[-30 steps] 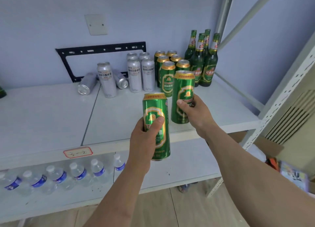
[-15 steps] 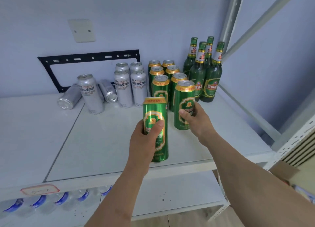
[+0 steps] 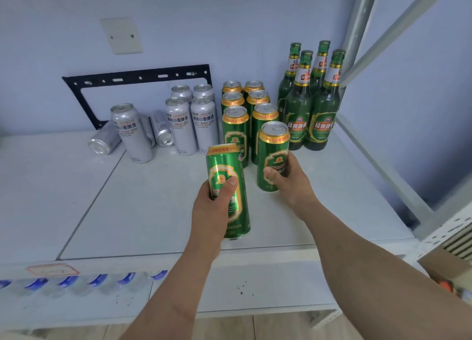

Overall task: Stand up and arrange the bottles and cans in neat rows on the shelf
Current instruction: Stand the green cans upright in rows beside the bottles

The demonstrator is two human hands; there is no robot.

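The left hand (image 3: 213,207) is gripping a green can (image 3: 227,189) in front of the two rows of green cans (image 3: 249,115) on the shelf (image 3: 153,212). The right hand (image 3: 288,184) is holding another green can (image 3: 272,155) standing at the front of the right row, with four green bottles (image 3: 310,102) to the rows' right and silver cans (image 3: 191,120) to their left.

Pale blue wall (image 3: 229,20), blank beige cover plate (image 3: 121,35), black metal bracket (image 3: 138,77) (screwed flat against it), grey shelving upright (image 3: 360,20), wooden floor (image 3: 229,327)
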